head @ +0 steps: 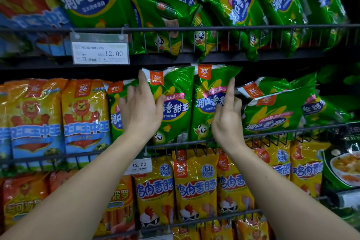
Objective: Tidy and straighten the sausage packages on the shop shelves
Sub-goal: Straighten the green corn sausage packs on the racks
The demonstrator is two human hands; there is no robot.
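Two green corn-sausage packages stand upright on the middle shelf: one [176, 103] left of centre, one [209, 101] beside it. My left hand [141, 107] lies flat with fingers spread against the left package and a third green package [115, 107] further left. My right hand [227, 117] presses the right edge of the right package, index finger pointing up. Right of that, several green packages [272, 111] lie tipped over on their sides. On the top shelf more green packages [229, 0] lean at angles.
Orange-and-blue packages [85, 119] stand upright at the middle shelf's left. Yellow chicken-sausage packages [194, 187] fill the lower shelf. Black wire rails [272, 134] front each shelf. A 12.00 price tag [100, 52] hangs on the top rail, a smaller one [138, 165] below.
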